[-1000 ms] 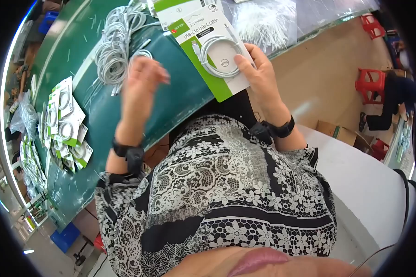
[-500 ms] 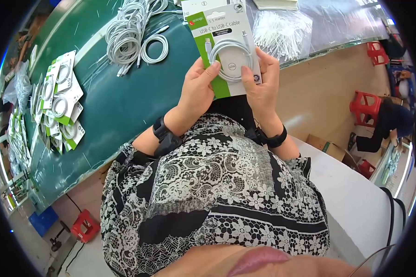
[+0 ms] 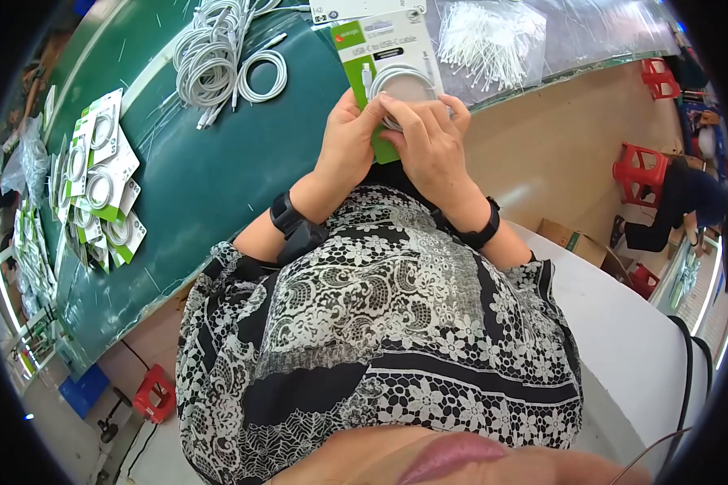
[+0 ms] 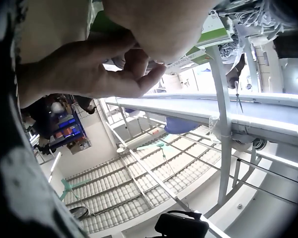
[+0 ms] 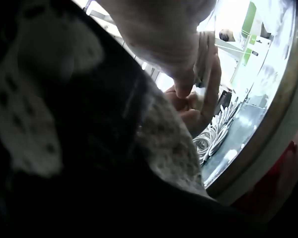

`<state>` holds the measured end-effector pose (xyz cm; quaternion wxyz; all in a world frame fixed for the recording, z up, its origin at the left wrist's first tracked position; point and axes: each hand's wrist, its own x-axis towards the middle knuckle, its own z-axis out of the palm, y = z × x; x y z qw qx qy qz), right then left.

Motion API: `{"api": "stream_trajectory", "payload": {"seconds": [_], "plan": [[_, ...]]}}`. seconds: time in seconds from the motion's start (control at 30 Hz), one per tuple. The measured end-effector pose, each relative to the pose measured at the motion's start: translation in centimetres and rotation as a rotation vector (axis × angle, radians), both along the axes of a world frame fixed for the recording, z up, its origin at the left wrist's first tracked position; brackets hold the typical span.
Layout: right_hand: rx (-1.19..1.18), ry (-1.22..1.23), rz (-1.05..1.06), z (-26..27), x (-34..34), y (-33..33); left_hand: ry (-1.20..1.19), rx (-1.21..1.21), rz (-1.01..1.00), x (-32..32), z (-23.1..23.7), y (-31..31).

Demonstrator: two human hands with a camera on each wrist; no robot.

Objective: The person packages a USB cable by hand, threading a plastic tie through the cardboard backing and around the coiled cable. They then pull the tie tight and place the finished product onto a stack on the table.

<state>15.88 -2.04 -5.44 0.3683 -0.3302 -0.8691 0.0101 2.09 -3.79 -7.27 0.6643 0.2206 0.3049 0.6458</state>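
Observation:
In the head view, a green and white retail card (image 3: 422,50) printed "USB-C to USB-C cable" stands in front of the person's body. A coiled white cable (image 3: 399,73) lies on its face. My left hand (image 3: 346,145) grips the card's lower left edge, thumb on the front and fingers behind. Across the lower half of the coil, my right hand (image 3: 435,153) has curled fingers and thumb, its fingertips close to the left thumb; they hide that part. Both wrist views mostly show the hands' undersides, the left hand (image 4: 97,69) in one and the right hand (image 5: 161,37) in the other.
Loose coiled cables (image 3: 210,61) are heaped on the green table (image 3: 210,178), with a single coil (image 3: 263,77) beside them. Several carded cables (image 3: 101,182) are piled at left. A bag of white ties (image 3: 489,44) lies back right. Red stools (image 3: 639,174) stand on the floor.
The left hand came over from near the loose cables to the card's left edge. The right hand has since shifted from the card's right edge onto the coil's front. A single coil shows beside the heap.

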Motion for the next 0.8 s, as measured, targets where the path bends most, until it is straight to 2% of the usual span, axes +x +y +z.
{"api": "stream_trajectory", "payload": {"seconds": [0.13,0.37,0.47,0.6,0.8], "plan": [[-0.148,0.066,0.089,-1.0,0.1,-0.1,0.024,-0.019,0.053,0.3,-0.7,-0.5],[-0.232,0.0,0.162,-1.2,1.3,-1.2,0.146,0.003,0.13,-0.2,-1.9,-0.3],[-0.24,0.014,0.134,-1.7,1.3,-1.5,-0.018,-0.068,0.007,-0.7,-1.6,0.0],[-0.194,0.067,0.066,-2.1,1.2,-1.2,0.047,0.009,-0.152,-1.2,-0.1,0.0],[-0.119,-0.009,0.082,-1.6,1.3,-2.1,0.206,0.025,-0.067,-1.0,-2.0,0.1]]}}
